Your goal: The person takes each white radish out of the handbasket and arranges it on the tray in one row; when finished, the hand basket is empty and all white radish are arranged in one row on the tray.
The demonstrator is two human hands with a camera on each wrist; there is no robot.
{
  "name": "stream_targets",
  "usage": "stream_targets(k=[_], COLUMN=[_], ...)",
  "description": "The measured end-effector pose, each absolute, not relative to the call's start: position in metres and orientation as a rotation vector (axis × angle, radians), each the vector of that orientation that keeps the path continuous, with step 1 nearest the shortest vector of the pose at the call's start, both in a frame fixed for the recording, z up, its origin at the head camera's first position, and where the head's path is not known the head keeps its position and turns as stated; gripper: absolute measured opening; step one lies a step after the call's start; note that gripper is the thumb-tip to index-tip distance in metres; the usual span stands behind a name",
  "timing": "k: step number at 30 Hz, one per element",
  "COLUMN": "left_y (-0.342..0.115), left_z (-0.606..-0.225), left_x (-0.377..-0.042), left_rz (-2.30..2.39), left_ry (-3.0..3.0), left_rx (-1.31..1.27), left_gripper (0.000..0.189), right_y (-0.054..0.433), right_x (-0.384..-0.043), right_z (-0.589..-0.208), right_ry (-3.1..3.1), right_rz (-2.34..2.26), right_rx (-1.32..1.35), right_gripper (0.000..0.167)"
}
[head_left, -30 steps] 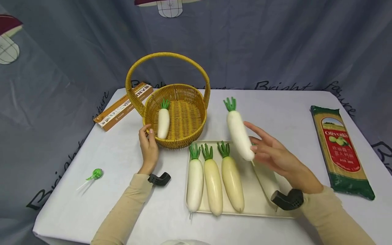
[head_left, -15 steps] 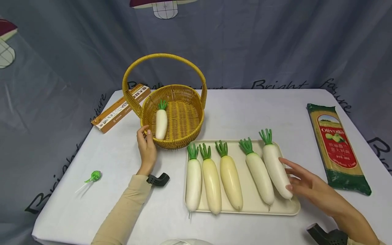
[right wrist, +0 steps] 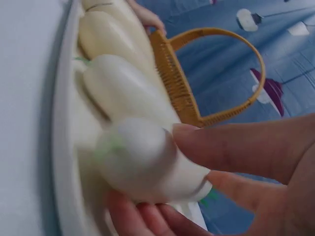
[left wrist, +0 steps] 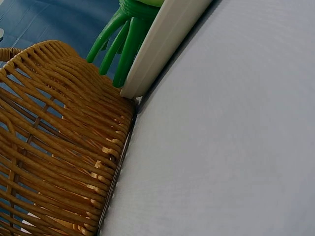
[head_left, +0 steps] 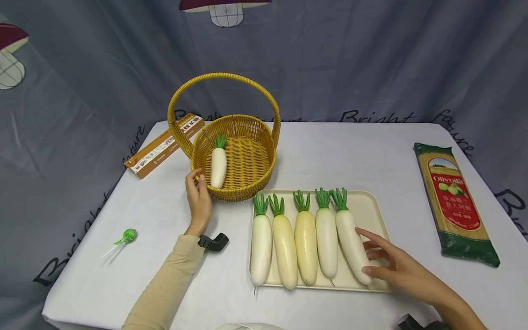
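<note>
My right hand (head_left: 387,261) holds the lower part of a white radish (head_left: 349,243) with green leaves, at the right of the row on a cream tray (head_left: 369,197). In the right wrist view, thumb and fingers lie around that radish's rounded end. Beside it lie another white radish (head_left: 327,240), two yellowish radishes (head_left: 305,247) and a white one (head_left: 261,250) at the left. My left hand (head_left: 200,204) grips the near left rim of a yellow wicker basket (head_left: 251,185). One white radish (head_left: 218,167) rests inside. The left wrist view shows the basket's weave (left wrist: 64,142), not the fingers.
A brown pasta box (head_left: 165,145) lies left of the basket, partly behind its handle. A green-wrapped lollipop (head_left: 129,235) is at the table's left. A spaghetti packet (head_left: 455,201) lies along the right side. Grey curtain (head_left: 350,59) hangs behind the table.
My right hand has lowered the white radish from the air onto the tray's right side, then moved it left. The neighbouring radishes now lie closer together. My left hand stays at the basket.
</note>
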State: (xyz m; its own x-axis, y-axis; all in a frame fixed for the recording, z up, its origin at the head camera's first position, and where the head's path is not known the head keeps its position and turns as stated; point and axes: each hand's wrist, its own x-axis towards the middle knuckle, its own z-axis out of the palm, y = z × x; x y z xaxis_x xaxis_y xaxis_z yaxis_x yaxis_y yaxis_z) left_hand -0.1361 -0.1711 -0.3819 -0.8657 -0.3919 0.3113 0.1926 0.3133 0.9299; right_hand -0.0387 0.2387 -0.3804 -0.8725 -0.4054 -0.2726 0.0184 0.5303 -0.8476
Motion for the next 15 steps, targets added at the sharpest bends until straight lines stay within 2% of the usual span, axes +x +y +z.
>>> stream_targets(k=[8,15], left_y=[-0.171,-0.171], left_z=[-0.383,-0.383], left_x=[-0.136,-0.136], left_rz=[-1.575,-1.574], left_ry=[-2.103,-2.101], left_rx=[0.178,0.177], left_gripper=[0.034,0.034], right_y=[0.229,0.227], right_x=[-0.038,-0.042], right_z=[-0.380,-0.376], right_ry=[2.466,2.535], right_rz=[-1.219,-1.195], right_rx=[-0.301,-0.256], right_gripper=[0.066,0.054])
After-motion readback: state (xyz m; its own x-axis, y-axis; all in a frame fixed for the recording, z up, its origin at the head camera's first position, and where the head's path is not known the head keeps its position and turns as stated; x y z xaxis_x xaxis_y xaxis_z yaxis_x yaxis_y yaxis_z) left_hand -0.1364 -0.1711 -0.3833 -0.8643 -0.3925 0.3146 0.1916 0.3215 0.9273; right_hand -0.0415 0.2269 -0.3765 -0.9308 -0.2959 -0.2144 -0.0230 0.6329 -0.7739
